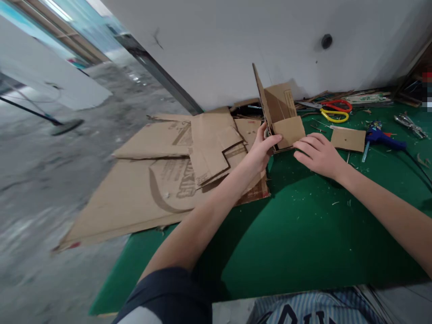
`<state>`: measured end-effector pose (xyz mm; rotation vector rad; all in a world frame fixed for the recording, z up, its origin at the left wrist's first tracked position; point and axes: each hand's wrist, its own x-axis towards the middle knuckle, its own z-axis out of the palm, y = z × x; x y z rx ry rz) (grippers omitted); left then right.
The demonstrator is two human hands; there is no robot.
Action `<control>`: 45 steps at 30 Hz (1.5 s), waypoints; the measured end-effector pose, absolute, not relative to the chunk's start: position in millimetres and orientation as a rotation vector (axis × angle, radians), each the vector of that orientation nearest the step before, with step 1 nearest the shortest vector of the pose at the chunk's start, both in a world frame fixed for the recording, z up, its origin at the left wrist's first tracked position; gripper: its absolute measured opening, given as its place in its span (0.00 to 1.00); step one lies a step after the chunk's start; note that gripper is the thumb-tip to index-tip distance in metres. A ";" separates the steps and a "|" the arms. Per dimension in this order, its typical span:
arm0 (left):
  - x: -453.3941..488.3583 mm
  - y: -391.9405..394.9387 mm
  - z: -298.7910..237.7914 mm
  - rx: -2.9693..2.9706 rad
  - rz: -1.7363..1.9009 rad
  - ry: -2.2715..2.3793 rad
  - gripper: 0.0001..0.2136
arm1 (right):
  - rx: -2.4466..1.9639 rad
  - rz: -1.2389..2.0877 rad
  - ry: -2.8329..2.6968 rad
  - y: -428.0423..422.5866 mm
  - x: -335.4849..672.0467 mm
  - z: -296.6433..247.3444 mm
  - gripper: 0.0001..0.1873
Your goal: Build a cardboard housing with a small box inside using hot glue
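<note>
The left hand (265, 146) closes its grip on the near left edge of a half-built cardboard box (281, 118), thumb on the front panel and fingers wrapped behind the tall upright flap. The right hand (317, 154) lies palm down with the fingers spread and flat, its grip released. The fingertips touch the low front panel and the base of the box, without closing around anything.

The box stands upright on the green counter (303, 225), in the far middle of it, close to the white wall (219, 45). One tall panel leans a little to the left.

Left of the box, a pile of flat cardboard sheets (162, 180) covers the counter's left part and hangs over its edge. Just right of the right hand lies a small cardboard piece (348, 139), and beside that a blue glue gun (383, 137) with its cord trailing to the right. Farther back, near the wall, rest scissors (334, 111) — one pair with red handles, one with yellow. Pliers (410, 125) lie at the far right. Small scraps are scattered over the green surface.
</note>
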<state>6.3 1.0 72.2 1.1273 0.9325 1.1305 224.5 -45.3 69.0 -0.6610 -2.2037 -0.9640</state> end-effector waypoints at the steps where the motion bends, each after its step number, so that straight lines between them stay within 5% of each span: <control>1: 7.0 -0.3 73.7 1.109 1.131 0.943 0.46 | -0.635 -0.998 -2.156 -45.6 223.2 70.2 0.10; 6: 10.2 -3.3 77.3 1.082 1.180 0.918 0.44 | -0.682 -0.965 -2.045 -48.4 217.4 74.5 0.08; 18: 3.8 5.2 65.8 1.225 1.312 0.844 0.51 | -1.208 -0.197 -2.043 -56.9 200.4 70.5 0.15; 35: 0.9 8.8 57.6 1.269 1.343 0.818 0.42 | -1.279 -0.105 -2.091 -60.6 195.1 70.0 0.16; 45: -4.1 18.3 51.3 1.417 1.354 0.806 0.46 | -1.314 -0.152 -2.085 -63.1 197.5 73.7 0.20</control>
